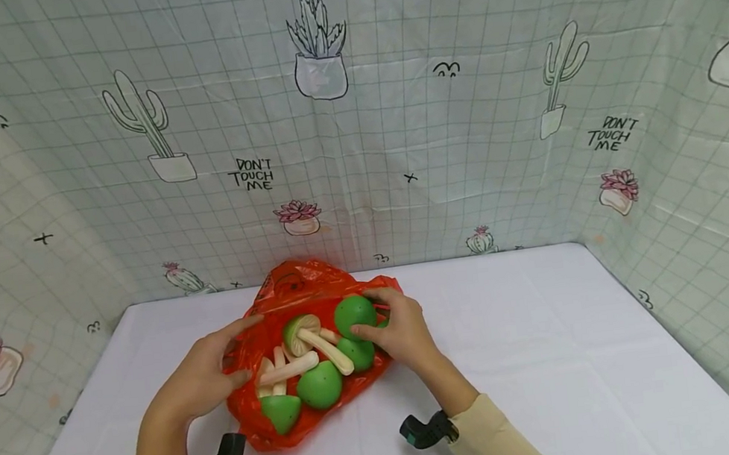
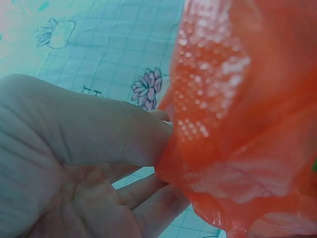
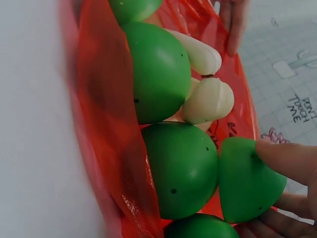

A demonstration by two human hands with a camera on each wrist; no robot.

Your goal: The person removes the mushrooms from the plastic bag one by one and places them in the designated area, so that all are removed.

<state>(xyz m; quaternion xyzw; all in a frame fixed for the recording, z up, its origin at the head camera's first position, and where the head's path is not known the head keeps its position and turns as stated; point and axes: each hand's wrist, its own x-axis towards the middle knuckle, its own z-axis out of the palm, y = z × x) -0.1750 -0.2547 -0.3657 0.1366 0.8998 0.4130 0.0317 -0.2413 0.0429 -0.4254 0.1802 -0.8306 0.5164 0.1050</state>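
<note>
Near the back edge of the counter (image 1: 520, 345), your right grip (image 1: 403, 327) pinches a mushroom (image 1: 351, 313); your left grip (image 1: 200, 372), spread, touches the bag (image 1: 313, 286).

Pale cactus-print cloth (image 1: 495, 130) hangs behind a white table (image 1: 587, 345).

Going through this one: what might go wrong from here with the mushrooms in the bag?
The smooth, rounded cap in the right hand might slip. Other mushrooms lie close against it, so moving it could set them rolling. The bag looks thin; a tug from the left hand might tear it.
</note>
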